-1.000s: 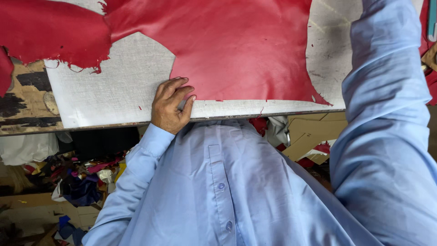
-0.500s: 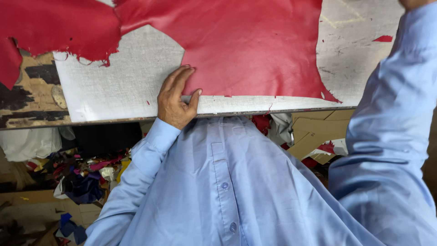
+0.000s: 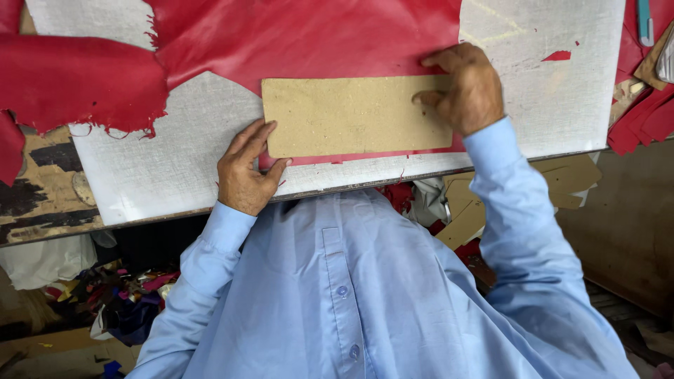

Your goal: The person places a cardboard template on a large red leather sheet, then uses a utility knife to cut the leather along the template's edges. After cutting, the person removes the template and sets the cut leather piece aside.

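Far left: a loose flap of red leather (image 3: 77,81) hangs over the edge of a worn, paint-stained wooden bench (image 3: 42,196).
Work surface: a white cutting board (image 3: 161,168) with a woven texture lies across the bench, its near edge against the person's light blue shirt (image 3: 337,281).
Main sheet: a large red leather hide (image 3: 309,38) spreads over the upper middle of the board, its ragged edge curving down on the left.
Left hand: the left hand (image 3: 246,172) rests flat at the board's near edge, fingers spread and relaxed, gripping nothing; the fingertips touch the lower left corner of the template.
Template: a long rectangular tan cardboard template (image 3: 351,116) lies flat on the red hide, near the front edge of the board, between the two hands.
Right hand: the right hand (image 3: 467,88) presses down on the template's right end, fingers bent and pinning it rather than closing around it.
Right of the board: a small red scrap (image 3: 560,55) lies on bare board; more red leather pieces (image 3: 642,123) are piled past the board's right edge.
Below the bench: tan cardboard shapes (image 3: 562,182) and coloured offcuts (image 3: 126,295) lie scattered.
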